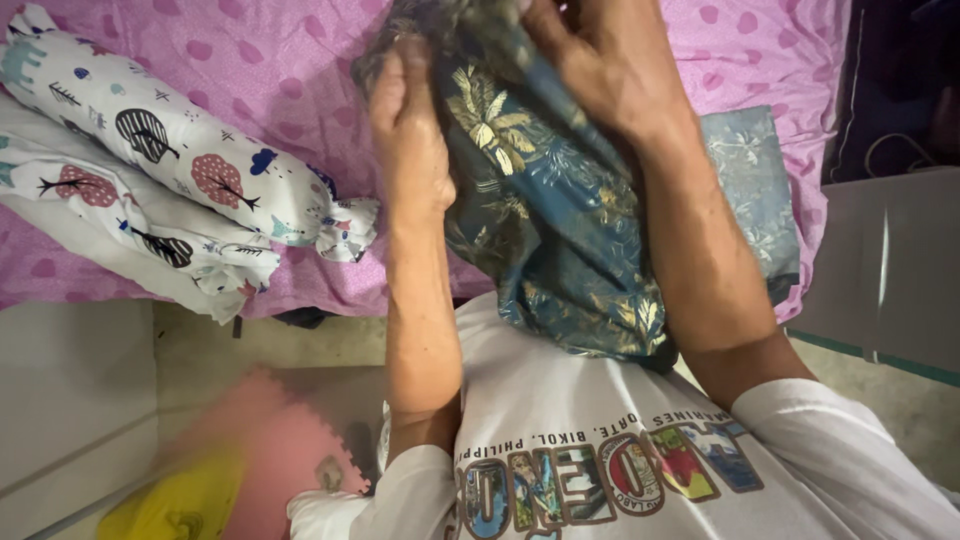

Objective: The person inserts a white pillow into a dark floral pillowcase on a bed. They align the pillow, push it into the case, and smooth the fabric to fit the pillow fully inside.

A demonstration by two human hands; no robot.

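Left hand: your left hand [410, 130] is clenched on the left edge of the dark teal cloth [545, 220] with gold leaf print.
Right hand: your right hand [600, 60] grips the same cloth at its top — fingers closed over the fabric.
Cloth: it hangs between your hands, down against your white printed shirt [600, 450].
Beyond your hands: pink spotted bed sheet [280, 70].
Left of your left hand: two white tree-print bolsters [190, 160] — lying on the bed.
Below your left forearm: pink foam mat [280, 450] on the floor.
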